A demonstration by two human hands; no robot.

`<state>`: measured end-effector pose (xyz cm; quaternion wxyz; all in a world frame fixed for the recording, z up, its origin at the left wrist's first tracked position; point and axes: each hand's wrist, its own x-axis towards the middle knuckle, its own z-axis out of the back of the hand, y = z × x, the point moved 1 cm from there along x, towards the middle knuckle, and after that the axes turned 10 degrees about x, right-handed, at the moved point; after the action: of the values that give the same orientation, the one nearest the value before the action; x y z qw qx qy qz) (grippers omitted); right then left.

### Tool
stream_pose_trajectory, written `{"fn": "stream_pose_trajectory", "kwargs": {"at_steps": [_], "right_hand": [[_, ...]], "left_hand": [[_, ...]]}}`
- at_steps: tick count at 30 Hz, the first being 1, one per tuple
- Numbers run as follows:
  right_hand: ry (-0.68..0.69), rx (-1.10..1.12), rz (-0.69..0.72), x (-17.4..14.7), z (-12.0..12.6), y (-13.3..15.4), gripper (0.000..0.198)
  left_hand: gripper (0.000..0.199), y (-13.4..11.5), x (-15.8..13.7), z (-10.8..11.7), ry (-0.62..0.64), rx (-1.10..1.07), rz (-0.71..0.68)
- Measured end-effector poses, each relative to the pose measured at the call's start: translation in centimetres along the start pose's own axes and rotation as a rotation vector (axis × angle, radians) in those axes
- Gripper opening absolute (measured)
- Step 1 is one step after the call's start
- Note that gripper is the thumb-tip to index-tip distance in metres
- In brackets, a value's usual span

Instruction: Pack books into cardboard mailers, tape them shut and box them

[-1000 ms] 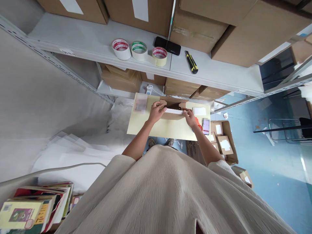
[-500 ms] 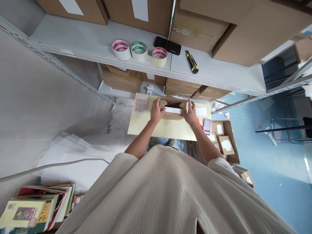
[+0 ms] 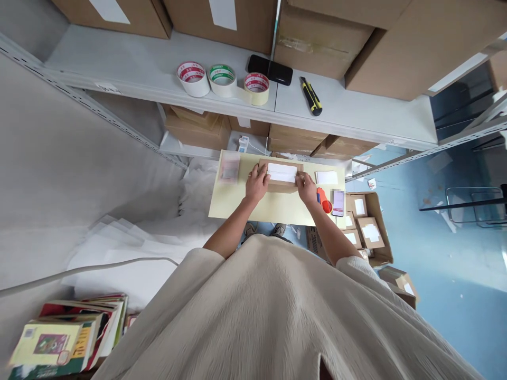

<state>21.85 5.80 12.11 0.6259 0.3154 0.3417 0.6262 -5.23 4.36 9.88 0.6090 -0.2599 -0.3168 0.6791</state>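
A small brown cardboard box (image 3: 282, 188) lies on the pale yellow tabletop (image 3: 261, 210), its top flaps down and a white label (image 3: 282, 172) across them. At the box's left end is my left hand (image 3: 257, 183), with its fingers curled over the edge and touching the top. My right hand (image 3: 306, 189) grips the opposite end, fingertips near the label's right edge. Just right of that hand lies a red tape dispenser (image 3: 324, 200), partly behind the forearm. Behind it are white paper slips (image 3: 326, 177).
A phone (image 3: 338, 202) rests at the table's right edge. On the shelf above stand several tape rolls (image 3: 193, 79), a black phone (image 3: 279, 73) and a yellow-black utility knife (image 3: 311, 97). A large carton (image 3: 380, 232) of small boxes sits on the floor at right. Books (image 3: 51, 343) are stacked lower left.
The box's raised flaps have been folded down, so its dark inside no longer shows and the label lies flat on top. My right hand has shifted slightly down and left.
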Motion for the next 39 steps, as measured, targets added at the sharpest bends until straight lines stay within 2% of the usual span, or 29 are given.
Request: {"fn": "stream_pose_trajectory", "kwargs": {"at_steps": [4,7,11,13,16,19,21,24,26,29,32,35,39], "right_hand": [[0.013,0.043,-0.011,-0.1,-0.1,0.1,0.065],[0.011,0.058,-0.014,0.0,-0.1,0.2,0.066],[-0.003,0.061,-0.023,0.0,-0.3,0.2,0.061],[-0.007,0.059,-0.026,-0.1,-0.5,0.1,0.061],[-0.015,0.048,-0.026,-0.1,-0.7,-0.1,0.061],[0.005,0.043,-0.027,0.0,-0.9,-0.2,0.062],[0.034,0.046,-0.005,-0.1,-0.8,-0.6,0.064],[0.021,0.03,0.001,-1.3,0.3,-2.1,0.065],[-0.031,-0.042,-0.086,-2.8,1.7,-4.0,0.063],[-0.091,-0.253,-0.326,-5.4,4.3,-7.2,0.055],[-0.071,-0.415,-0.513,-7.5,6.3,-9.7,0.045],[0.011,-0.477,-0.571,-8.2,6.9,-10.9,0.039],[0.087,-0.46,-0.562,-8.1,6.8,-11.2,0.036]], "left_hand": [[0.081,0.0,0.1,-0.5,0.022,0.004,0.02],[0.082,0.1,0.5,-0.4,0.03,-0.008,0.011],[0.074,-0.7,0.8,0.0,0.016,0.01,-0.005],[0.067,-1.7,0.6,0.0,0.012,0.031,-0.067],[0.058,-3.8,0.0,-0.4,0.097,0.132,-0.194],[0.053,-5.3,-0.6,-0.9,0.174,0.329,-0.242],[0.054,-5.9,-0.9,-1.0,0.176,0.417,-0.245],[0.054,-6.0,-0.9,-0.9,0.154,0.43,-0.245],[0.054,-5.8,-0.8,-0.9,0.143,0.404,-0.233],[0.055,-5.6,-0.7,-1.1,0.137,0.361,-0.21],[0.053,-5.4,-0.7,-1.3,0.134,0.337,-0.196],[0.052,-5.3,-0.7,-1.4,0.127,0.325,-0.196],[0.054,-5.0,-0.5,-1.5,0.113,0.315,-0.203]]}}
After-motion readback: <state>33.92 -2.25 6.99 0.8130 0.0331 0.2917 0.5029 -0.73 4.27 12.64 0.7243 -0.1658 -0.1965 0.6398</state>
